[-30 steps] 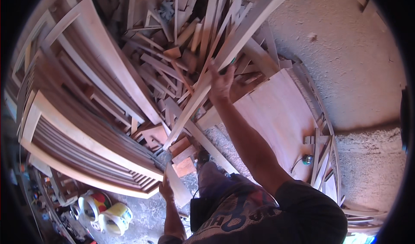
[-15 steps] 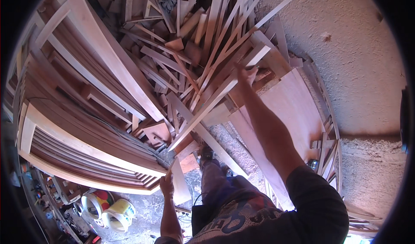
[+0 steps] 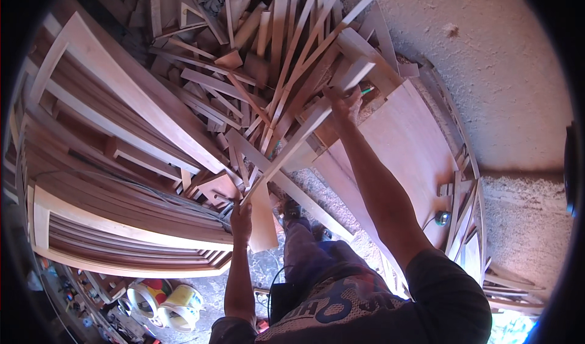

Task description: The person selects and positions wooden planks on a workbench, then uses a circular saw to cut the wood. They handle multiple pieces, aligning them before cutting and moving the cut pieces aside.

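Gripping a pale wooden strip (image 3: 297,140) near its upper end, the right hand (image 3: 346,107) holds it slanting down toward the left hand (image 3: 241,222), closed on a flat board (image 3: 264,222).

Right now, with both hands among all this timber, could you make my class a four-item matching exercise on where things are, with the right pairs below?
Things
1. Left hand
2. Yellow-and-white bucket
3. Right hand
4. Broad flat sheet

Places
A. Partly hidden behind the right forearm
B. Around the long wooden strip, near its upper end
C. By the strip's lower end
D. On the floor, lower left

Pairs: 1-C, 2-D, 3-B, 4-A
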